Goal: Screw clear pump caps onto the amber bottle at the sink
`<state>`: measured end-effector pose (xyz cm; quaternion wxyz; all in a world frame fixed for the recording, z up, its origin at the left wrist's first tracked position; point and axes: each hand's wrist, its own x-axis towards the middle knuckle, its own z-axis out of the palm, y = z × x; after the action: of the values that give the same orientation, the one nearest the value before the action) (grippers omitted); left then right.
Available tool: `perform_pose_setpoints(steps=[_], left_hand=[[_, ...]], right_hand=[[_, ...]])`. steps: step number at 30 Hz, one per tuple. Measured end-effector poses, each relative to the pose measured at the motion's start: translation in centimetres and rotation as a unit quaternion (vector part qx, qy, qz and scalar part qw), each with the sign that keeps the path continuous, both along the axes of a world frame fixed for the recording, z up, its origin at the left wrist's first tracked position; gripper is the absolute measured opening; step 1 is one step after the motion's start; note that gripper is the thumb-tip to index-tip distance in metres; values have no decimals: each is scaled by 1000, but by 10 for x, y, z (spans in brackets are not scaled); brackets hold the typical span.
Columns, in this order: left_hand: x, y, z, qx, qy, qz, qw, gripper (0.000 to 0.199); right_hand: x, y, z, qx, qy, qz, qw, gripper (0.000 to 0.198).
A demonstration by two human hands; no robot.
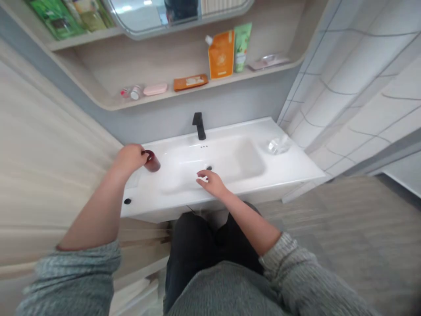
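My left hand (130, 157) is at the left end of the white washbasin (230, 153), its fingers closed on the rim of a dark red cup (152, 162). The cup stands on or just above the basin's left ledge; I cannot tell which. Over the front of the bowl hovers my right hand (210, 181), fingers apart and slightly curled, with nothing in them. Behind it lie the dark drain (209, 168) and the black faucet (199, 126) at the back edge. A small black round piece (127, 201) rests on the ledge nearer me.
A clear plastic item (279, 145) sits on the right ledge. Above, a shelf (158, 99) carries an orange pouch (221, 55), a green tube (242, 47), an orange packet (190, 82) and a pink soap box (155, 89). A mirror (184, 17) hangs over it. Pale curtain (42, 153) at left.
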<state>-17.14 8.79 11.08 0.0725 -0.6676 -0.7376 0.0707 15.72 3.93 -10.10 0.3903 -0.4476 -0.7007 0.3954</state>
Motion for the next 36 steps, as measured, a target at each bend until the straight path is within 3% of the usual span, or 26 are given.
perform_pose_setpoints(steps=[3,6,8,11,14,17,19,23,26,30,36], left_hand=[[35,-16,17,34,-28,-80,996,25],[77,-32,33,46,-98,-135,985,28],[108,-42,42,36,-143,-175,974,29],[152,-59,52,15,-195,-227,954,28],[179,-77,51,1,-238,-276,931,43],[182,-92,18,30,-282,-316,905,61],[177,-98,-26,70,-298,-317,898,57],[160,-101,-128,78,-294,-270,913,37],[147,-97,-179,86,-284,-233,926,36],[137,-87,-208,91,-266,-200,939,46],[135,-79,-219,54,-275,-205,938,45]], right_hand=[[-8,1,21,68,9,19,997,59],[-13,3,58,134,24,39,990,105],[-8,1,85,135,26,42,990,119],[16,-13,113,102,16,29,994,103],[56,-34,118,78,0,-3,997,85],[104,-55,104,47,9,-45,998,86],[140,-65,90,23,20,-81,996,90],[216,-74,64,5,4,-185,983,88],[266,-64,50,36,-30,-249,967,91],[310,-39,37,48,-57,-319,945,93],[336,-8,17,35,-68,-377,923,96]])
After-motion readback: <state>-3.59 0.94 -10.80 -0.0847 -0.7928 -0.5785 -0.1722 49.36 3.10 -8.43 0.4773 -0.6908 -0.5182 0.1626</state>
